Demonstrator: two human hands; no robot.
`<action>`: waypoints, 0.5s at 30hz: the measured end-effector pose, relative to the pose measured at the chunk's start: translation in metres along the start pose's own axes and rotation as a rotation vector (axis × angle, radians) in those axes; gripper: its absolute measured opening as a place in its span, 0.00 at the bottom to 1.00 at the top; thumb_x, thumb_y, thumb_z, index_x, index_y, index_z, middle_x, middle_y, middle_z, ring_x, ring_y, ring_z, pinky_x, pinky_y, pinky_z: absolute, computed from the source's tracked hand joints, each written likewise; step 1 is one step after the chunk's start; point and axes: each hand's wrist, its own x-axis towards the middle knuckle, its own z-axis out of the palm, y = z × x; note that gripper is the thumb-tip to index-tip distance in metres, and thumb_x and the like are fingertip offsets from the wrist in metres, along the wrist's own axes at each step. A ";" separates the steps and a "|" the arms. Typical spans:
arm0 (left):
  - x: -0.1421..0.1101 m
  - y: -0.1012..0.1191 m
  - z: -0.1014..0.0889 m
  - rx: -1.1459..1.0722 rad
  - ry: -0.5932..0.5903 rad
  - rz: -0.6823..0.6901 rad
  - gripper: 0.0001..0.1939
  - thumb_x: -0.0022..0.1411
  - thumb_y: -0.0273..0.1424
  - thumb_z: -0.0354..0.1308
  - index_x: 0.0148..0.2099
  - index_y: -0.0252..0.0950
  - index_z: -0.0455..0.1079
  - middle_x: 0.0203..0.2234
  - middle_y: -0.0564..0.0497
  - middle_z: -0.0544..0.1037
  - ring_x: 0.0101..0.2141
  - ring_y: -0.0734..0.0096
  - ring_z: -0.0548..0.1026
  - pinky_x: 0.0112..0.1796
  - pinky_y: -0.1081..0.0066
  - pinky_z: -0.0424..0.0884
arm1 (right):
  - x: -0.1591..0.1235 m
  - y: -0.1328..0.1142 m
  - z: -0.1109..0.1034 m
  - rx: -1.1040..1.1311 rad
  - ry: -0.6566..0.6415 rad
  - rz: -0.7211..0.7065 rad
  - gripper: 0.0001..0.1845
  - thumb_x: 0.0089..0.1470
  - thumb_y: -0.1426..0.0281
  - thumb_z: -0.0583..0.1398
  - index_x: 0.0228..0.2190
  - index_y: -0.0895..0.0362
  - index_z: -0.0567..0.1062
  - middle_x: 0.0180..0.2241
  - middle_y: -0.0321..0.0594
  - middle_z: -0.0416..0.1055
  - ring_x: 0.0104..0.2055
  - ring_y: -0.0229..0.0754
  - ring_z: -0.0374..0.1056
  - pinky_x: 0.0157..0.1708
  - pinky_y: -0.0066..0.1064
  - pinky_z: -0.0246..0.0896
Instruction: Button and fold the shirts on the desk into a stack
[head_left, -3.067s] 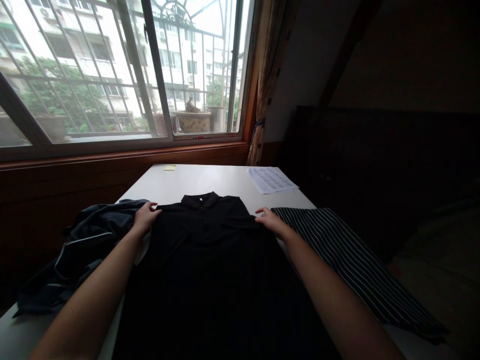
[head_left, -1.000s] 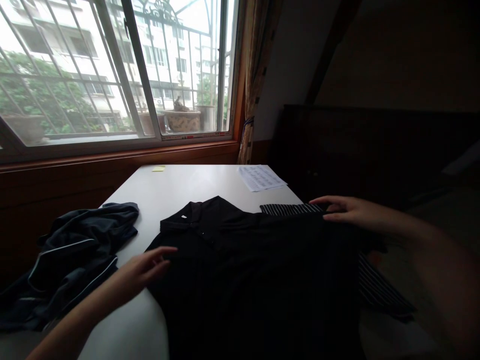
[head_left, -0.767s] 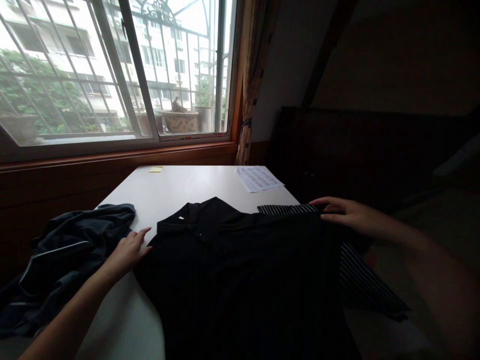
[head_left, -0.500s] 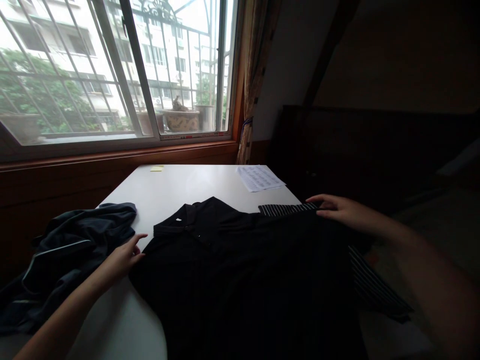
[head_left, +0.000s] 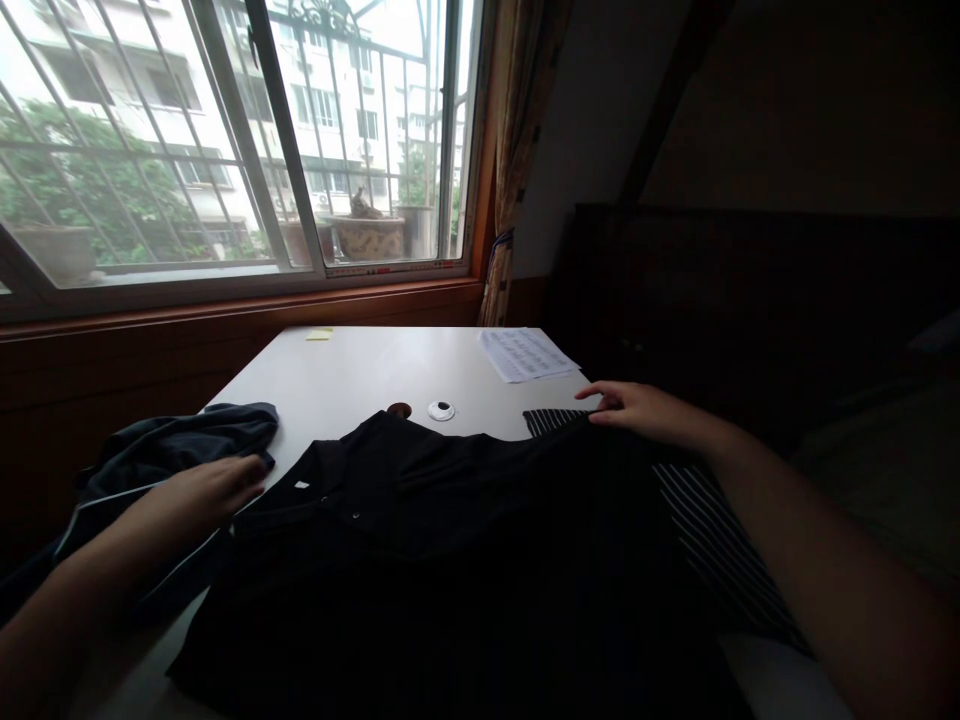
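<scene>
A black collared shirt [head_left: 450,560] with small buttons and a white label inside its neck lies spread over the near part of the table. My right hand [head_left: 637,410] pinches the shirt's upper edge on the right, its index finger stretched out. Fingers drawn together, my left hand [head_left: 206,490] is beside the collar and in front of a dark blue garment [head_left: 176,450]; whatever its fingertips may hold is hidden. Black-and-white striped cloth [head_left: 720,550] shows by my right forearm, with another striped piece beyond the shirt's edge.
On the white table [head_left: 375,365] lie printed sheets [head_left: 527,355] at the back right and a yellow sticky note [head_left: 319,334] at the back left. A small white disc [head_left: 442,410] and a brown round spot [head_left: 400,410] sit just beyond the shirt. A barred window [head_left: 360,140] stands behind.
The shirt has shifted left and its collar has come nearer, baring the white disc. My right hand has moved left with the shirt's edge. My left hand has moved left, its fingers now together.
</scene>
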 end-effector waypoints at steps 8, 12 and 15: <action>0.159 0.089 0.059 -0.102 -0.035 0.157 0.26 0.57 0.45 0.55 0.52 0.33 0.74 0.47 0.37 0.77 0.45 0.53 0.77 0.48 0.62 0.70 | -0.002 0.009 0.001 0.045 0.037 0.012 0.24 0.50 0.59 0.63 0.49 0.51 0.76 0.39 0.41 0.77 0.42 0.50 0.73 0.43 0.36 0.64; 0.188 0.102 0.081 -0.161 -0.107 0.157 0.25 0.53 0.46 0.61 0.48 0.35 0.76 0.43 0.41 0.80 0.43 0.54 0.78 0.44 0.65 0.72 | 0.008 0.029 0.006 0.038 0.044 0.024 0.24 0.49 0.60 0.63 0.48 0.53 0.76 0.39 0.42 0.77 0.43 0.51 0.72 0.44 0.37 0.64; 0.196 0.105 0.084 -0.196 -0.134 0.154 0.22 0.52 0.45 0.62 0.44 0.37 0.77 0.40 0.44 0.82 0.41 0.56 0.78 0.42 0.67 0.72 | 0.015 0.047 0.012 0.078 0.011 0.038 0.27 0.48 0.60 0.64 0.50 0.55 0.76 0.38 0.42 0.76 0.42 0.50 0.72 0.43 0.36 0.64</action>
